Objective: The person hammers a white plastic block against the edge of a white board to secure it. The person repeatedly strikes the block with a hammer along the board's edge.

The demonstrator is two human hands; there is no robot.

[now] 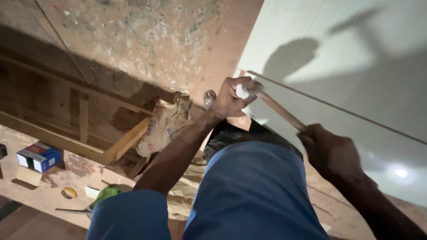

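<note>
At the bottom of the frame are the person's knees in blue trousers, very near to the camera. Above them, at the right, the right hand is closed around the lower end of a wooden stick. The stick goes up and left to the left hand, which is closed on a small white piece and presses it against the stick at the edge of a pale panel. This panel fills the upper right of the frame, and a thin strip lies across it. At the left, lower and farther, is a dusty floor with a blue and white box, a tape roll and wooden beams. A printed sack lies between the beams and the left arm.
</note>
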